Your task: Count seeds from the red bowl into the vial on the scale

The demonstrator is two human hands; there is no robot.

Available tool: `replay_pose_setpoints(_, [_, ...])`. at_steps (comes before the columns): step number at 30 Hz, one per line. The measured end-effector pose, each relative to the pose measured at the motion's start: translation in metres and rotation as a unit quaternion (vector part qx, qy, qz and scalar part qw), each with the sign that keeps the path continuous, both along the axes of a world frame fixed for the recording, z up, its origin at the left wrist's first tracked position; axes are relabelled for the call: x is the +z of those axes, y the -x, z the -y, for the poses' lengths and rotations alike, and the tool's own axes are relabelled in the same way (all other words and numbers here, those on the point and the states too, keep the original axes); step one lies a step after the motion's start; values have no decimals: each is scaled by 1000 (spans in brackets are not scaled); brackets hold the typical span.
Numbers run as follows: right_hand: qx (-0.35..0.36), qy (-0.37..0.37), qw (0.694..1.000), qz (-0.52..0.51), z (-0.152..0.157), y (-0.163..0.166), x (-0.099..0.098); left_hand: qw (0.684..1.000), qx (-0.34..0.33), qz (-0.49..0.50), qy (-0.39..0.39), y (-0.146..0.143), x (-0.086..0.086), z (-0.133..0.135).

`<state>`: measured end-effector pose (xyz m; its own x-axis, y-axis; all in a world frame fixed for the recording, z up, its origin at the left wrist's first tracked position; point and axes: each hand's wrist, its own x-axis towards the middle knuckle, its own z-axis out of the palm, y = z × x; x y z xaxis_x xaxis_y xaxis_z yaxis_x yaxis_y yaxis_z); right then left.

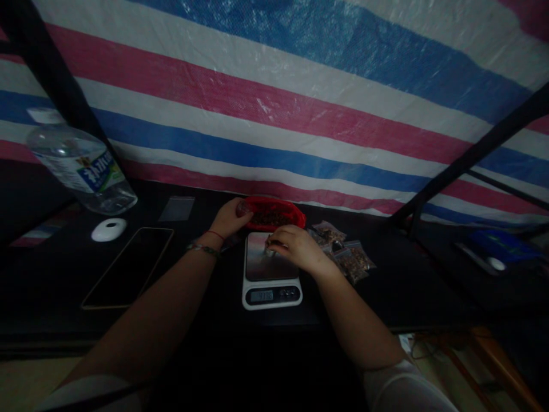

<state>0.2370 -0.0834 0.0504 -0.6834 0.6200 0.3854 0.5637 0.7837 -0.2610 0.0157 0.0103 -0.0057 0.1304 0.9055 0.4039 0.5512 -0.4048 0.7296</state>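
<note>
A white scale (259,267) is sitting mid-counter (386,289). Over its plate, the right hand (295,246) is pinching some brown bits (269,242). Just beyond the scale, a red container (274,202) is holding more; the left hand (229,217) is resting at its left end, its exact grip unclear. Filled clear bags (354,260) are lying right; a phone (128,269), flat bag (176,208) and bottle (71,150) are occupying the left.
</note>
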Motion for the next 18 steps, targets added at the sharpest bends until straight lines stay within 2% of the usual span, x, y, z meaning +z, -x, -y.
replay_pose_setpoints(11, [-7, 6, 1000, -29, 0, -1, 1, 1000, 3, -4, 8, 0, -2, -3])
replay_pose_setpoints(18, [-17, -16, 999, -44, 2, 0, 3, 1000, 9, -14, -3, 1, -4, -4])
